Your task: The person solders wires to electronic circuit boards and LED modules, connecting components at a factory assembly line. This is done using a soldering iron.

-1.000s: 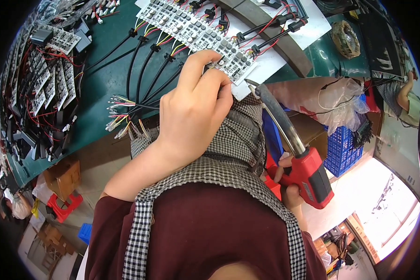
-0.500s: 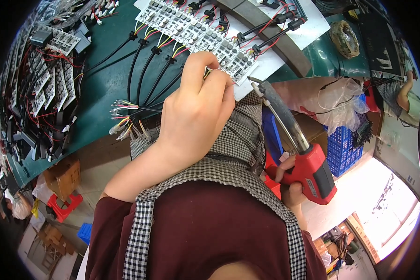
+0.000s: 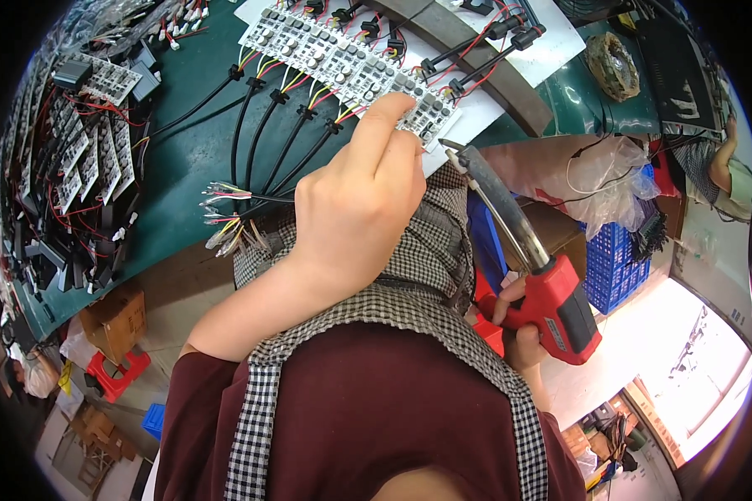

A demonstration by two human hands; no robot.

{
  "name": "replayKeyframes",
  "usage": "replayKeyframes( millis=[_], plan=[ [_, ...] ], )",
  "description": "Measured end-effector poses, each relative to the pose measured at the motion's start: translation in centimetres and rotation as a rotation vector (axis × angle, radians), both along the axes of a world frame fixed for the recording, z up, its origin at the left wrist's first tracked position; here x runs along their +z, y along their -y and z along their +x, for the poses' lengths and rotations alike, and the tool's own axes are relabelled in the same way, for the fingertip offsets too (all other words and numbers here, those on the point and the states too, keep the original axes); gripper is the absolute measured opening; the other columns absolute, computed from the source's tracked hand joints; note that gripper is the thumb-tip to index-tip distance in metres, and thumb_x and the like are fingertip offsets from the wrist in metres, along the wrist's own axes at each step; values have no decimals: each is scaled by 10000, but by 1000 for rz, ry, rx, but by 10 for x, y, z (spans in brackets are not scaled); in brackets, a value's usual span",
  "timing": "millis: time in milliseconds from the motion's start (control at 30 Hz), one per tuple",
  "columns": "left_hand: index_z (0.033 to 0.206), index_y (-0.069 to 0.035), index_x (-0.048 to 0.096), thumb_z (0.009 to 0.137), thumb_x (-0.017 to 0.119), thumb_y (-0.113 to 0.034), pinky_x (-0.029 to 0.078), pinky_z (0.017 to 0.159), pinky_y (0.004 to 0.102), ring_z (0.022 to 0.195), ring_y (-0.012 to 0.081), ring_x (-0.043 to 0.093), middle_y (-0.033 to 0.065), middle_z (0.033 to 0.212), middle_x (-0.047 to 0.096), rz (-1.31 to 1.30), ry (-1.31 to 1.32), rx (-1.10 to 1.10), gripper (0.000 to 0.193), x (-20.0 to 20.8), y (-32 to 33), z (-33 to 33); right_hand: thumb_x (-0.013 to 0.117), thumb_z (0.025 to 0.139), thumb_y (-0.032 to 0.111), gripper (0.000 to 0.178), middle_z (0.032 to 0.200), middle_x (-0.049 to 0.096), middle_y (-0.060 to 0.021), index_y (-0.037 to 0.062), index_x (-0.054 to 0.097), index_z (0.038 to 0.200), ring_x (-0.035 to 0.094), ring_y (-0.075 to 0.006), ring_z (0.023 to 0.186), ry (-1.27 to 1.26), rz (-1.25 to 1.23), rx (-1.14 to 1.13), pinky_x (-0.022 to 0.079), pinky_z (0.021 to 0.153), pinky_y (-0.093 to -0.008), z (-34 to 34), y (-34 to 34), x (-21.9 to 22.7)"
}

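Note:
My left hand (image 3: 355, 209) is over the near right end of a long white circuit board panel (image 3: 330, 63). Its index finger reaches onto the board, and the other fingers are curled together; whatever they pinch is hidden beneath them. Black cables (image 3: 286, 144) with coloured wire ends run from the panel's near edge toward me. On the right, my right hand (image 3: 522, 330) is closed round the handle of a red and black soldering gun (image 3: 564, 313). The gun's tip points up and left, close to the panel's right corner but apart from it.
A metal bar (image 3: 476, 63) lies across the white sheet behind the panel. Several wired circuit boards (image 3: 92, 154) are heaped on the green table (image 3: 184, 150) at left. A roll of tape (image 3: 612, 67) sits at the far right. Below the edge stands a blue crate (image 3: 617, 265).
My left index finger has straightened and moved right along the board, and the hand has turned slightly. One more cable's joint with the panel now shows. The soldering gun has barely moved.

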State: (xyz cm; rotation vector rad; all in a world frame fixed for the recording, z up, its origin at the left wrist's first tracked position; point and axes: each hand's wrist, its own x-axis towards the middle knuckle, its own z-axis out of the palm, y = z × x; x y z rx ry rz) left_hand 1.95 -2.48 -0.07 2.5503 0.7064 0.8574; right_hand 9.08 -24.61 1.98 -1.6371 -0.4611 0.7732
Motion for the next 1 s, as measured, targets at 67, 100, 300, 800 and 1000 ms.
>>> replayKeyframes(
  millis=[67,100,300,800,1000],
  plan=[
    [715,-37,523,694,637,-34,465,448,249,542,125,585,21,1041,591,-1,32,2,116,-2,-1,1,592,773,603,686,703,543,-59,-52,514,960,497,-137,560,55,19,59,358,572,-255,2,0,-3],
    [715,-32,521,695,633,-32,467,449,251,543,128,585,24,1041,589,-14,39,-7,114,-1,-1,1,592,773,603,686,703,543,-59,-52,514,960,497,-137,560,54,19,58,358,572,-255,2,1,-5],
    [756,-29,541,697,642,-5,465,467,275,562,164,586,58,1059,578,-83,21,-9,119,3,-1,1,800,642,457,642,683,569,-54,-41,551,962,564,-129,569,-71,105,-46,446,492,-243,3,7,-14],
    [778,-34,569,701,667,-3,440,477,282,555,175,561,80,1074,575,-184,6,-11,128,8,-1,-1,781,619,256,488,751,613,-58,-9,577,974,589,-178,617,273,-30,145,471,595,-275,10,40,-43],
    [726,-24,512,702,630,-36,466,428,300,490,183,577,66,1036,562,-108,4,-23,121,5,-3,1,740,565,146,445,777,617,-51,75,624,989,613,-195,637,348,-256,-17,483,601,-284,2,43,-42]
  ],
)
